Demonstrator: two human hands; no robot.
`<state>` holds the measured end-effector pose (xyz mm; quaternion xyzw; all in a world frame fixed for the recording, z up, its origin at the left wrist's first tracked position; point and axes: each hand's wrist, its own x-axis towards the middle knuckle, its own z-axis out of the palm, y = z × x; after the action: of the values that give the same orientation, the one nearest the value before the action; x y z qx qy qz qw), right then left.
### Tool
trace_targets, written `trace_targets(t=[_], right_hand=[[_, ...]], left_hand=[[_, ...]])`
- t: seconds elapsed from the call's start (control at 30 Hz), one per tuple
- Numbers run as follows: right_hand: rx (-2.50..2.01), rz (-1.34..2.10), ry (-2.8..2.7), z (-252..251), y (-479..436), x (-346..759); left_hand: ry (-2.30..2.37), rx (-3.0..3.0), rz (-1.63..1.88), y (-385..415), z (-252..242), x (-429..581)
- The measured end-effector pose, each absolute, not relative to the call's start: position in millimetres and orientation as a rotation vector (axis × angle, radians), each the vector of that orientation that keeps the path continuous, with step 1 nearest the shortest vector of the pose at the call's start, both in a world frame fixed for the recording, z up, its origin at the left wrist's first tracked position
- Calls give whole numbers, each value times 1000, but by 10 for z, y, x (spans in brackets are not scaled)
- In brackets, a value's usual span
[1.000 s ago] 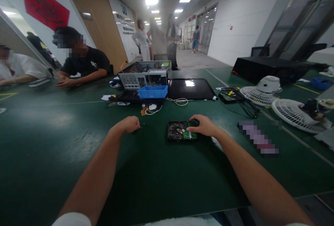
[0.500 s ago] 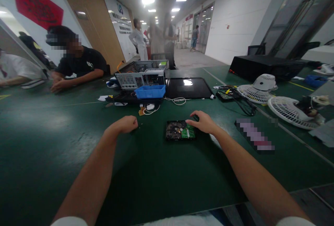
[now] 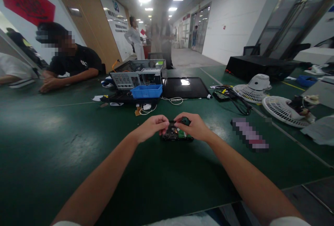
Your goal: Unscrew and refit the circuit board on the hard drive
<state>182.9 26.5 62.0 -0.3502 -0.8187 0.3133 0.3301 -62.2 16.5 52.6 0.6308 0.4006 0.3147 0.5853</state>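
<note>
A hard drive (image 3: 171,132) lies flat on the green table (image 3: 167,180) in front of me, its dark metal casing and green circuit board facing up. My left hand (image 3: 155,126) is at the drive's left end, thumb and fingers pinched together. Anything between those fingertips is too small or hidden to make out. Over the right part of the drive, my right hand (image 3: 191,125) curls around a dark, rounded tool handle (image 3: 185,121). The tool's lower end does not show clearly. Both hands cover part of the drive's far edge.
Beyond the drive stand a blue bin (image 3: 146,92), an opened computer case (image 3: 138,76) and a black flat panel (image 3: 185,87). Cables (image 3: 241,102) and white fan parts (image 3: 283,111) lie to the right, near a blurred-out item (image 3: 249,133). Another person (image 3: 74,62) sits at the left.
My left hand has moved right, from the table beside the drive to its left end. My right hand has shifted slightly left over the drive. The view has turned a little.
</note>
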Motion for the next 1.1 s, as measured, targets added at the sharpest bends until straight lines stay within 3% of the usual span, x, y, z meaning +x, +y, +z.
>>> trace_targets(t=[0.2, 1.1], right_hand=[[-867, 755, -2168, 629, 281, 1817], [-863, 587, -2170, 562, 282, 1755]], left_hand=[[848, 1125, 812, 99, 418, -408], [873, 1065, 897, 34, 440, -272]])
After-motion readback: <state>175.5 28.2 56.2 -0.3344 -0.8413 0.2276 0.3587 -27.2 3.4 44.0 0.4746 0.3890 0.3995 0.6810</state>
